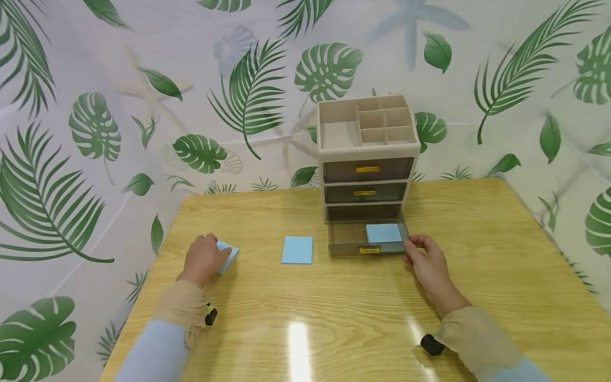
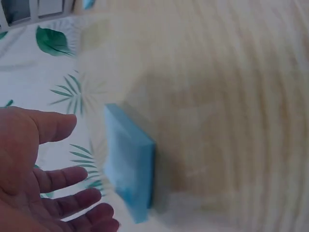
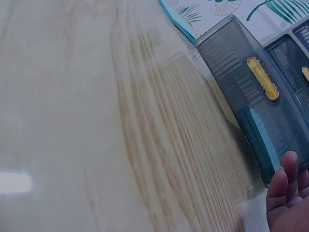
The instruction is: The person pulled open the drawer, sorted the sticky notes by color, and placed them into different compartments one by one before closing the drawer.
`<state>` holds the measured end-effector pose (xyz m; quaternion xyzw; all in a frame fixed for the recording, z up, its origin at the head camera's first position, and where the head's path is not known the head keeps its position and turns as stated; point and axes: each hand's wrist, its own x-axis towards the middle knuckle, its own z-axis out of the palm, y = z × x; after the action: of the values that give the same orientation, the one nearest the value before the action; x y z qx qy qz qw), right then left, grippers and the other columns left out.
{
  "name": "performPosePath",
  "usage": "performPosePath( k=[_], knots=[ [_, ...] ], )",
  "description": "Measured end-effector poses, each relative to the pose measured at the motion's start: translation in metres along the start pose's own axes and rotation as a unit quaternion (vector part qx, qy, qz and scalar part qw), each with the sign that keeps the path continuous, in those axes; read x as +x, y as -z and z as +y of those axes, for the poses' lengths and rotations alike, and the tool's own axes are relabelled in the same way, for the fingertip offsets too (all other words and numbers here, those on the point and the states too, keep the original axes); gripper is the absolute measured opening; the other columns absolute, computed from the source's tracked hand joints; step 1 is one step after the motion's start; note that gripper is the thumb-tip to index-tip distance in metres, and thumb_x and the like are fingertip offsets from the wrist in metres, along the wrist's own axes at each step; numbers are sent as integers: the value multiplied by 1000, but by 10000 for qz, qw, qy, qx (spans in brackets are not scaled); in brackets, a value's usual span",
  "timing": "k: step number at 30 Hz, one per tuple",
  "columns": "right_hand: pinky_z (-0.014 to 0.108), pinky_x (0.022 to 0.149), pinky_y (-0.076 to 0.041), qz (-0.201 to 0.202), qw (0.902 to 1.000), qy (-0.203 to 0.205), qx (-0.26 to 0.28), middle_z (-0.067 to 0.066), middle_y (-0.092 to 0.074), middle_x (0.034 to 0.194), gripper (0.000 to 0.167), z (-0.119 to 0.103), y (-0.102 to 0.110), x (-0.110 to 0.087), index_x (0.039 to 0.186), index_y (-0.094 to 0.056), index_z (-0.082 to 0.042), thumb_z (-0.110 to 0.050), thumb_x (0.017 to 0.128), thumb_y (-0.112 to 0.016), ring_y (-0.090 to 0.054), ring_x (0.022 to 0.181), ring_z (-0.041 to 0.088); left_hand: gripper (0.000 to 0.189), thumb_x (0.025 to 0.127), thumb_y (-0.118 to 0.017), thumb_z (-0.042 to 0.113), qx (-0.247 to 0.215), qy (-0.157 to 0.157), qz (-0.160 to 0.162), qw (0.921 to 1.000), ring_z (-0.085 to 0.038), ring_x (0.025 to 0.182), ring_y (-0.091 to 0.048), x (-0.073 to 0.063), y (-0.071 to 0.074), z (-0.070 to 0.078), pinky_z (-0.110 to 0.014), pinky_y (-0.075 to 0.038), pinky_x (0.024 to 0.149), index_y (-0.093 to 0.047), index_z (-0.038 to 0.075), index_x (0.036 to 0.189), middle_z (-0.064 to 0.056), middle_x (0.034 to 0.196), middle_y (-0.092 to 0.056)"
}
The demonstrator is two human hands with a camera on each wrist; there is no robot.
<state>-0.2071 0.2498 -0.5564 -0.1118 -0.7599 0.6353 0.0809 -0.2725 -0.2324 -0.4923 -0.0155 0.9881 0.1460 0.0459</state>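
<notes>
In the head view my left hand [image 1: 202, 259] is at a light blue sticky note pad [image 1: 228, 255] on the left of the table. The left wrist view shows that hand's [image 2: 53, 169] thumb and fingers spread apart, the pad [image 2: 129, 164] just beyond the fingertips. My right hand [image 1: 429, 268] pinches the right front corner of the pulled-out bottom drawer [image 1: 346, 249], thumb at the front. Inside this smoky, see-through drawer lies another blue pad [image 1: 383, 233], on the right side. A third blue pad [image 1: 297, 250] lies flat on the table, left of the drawer.
A beige desktop organizer [image 1: 368, 152] stands at the back of the wooden table [image 1: 267, 307], its two upper drawers closed and its top divided into compartments. Leaf-patterned cloth [image 1: 267, 132] hangs behind and along both sides.
</notes>
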Motion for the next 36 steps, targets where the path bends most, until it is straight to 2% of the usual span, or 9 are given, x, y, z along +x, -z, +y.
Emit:
performPosePath(
  k=[6,8,12,18,22,30,36],
  knots=[
    [22,65,-52,-41,9999,-52,97,6,-46,104,38,-3,0,-1,120,-47,3,-28,100,-53,-62,77,13,59,94,-54,35,153,649,-180,9976,-51,101,-49,1,-16,-18,-56,-44,79,-46,-17,121,-36,113,-46],
    [22,66,-52,-63,9999,-86,135,5,-46,105,37,-3,0,-1,120,-47,2,-28,100,-53,-61,77,13,58,95,-53,34,162,712,-217,9971,-52,102,-49,1,-18,-22,-57,-44,81,-46,-17,121,-36,113,-47],
    [23,66,-52,-51,9999,-75,129,6,-46,104,39,-3,1,-2,120,-47,3,-30,100,-53,-61,77,13,51,97,-51,30,86,682,-212,9974,-51,101,-52,3,-20,-25,-57,-45,81,-48,-17,118,-36,110,-49],
    [22,64,-52,-66,9998,-38,167,4,-48,102,39,-2,1,-1,119,-47,3,-30,99,-54,-62,77,12,36,98,-43,17,8,762,-236,9968,-44,92,-54,1,-22,-26,-52,-47,75,-48,-16,112,-32,103,-48],
    [22,64,-52,-54,9999,-40,121,2,-51,99,38,0,0,0,120,-48,1,-30,99,-54,-62,77,13,33,98,-41,14,16,743,-206,9970,-43,89,-55,0,-23,-26,-51,-48,73,-48,-16,111,-31,101,-49],
    [22,65,-52,-81,9999,-10,98,1,-53,98,40,0,0,-1,120,-47,1,-32,99,-54,-63,79,14,29,95,-43,10,75,658,-89,9978,-42,85,-56,-1,-25,-27,-50,-49,70,-50,-16,106,-30,97,-50],
    [23,65,-52,-123,9999,4,77,8,-53,100,41,-1,1,-2,121,-47,2,-33,99,-53,-64,80,15,29,89,-49,6,118,589,-158,9981,-40,85,-56,1,-24,-30,-50,-49,72,-51,-16,108,-30,97,-51]
  ],
)
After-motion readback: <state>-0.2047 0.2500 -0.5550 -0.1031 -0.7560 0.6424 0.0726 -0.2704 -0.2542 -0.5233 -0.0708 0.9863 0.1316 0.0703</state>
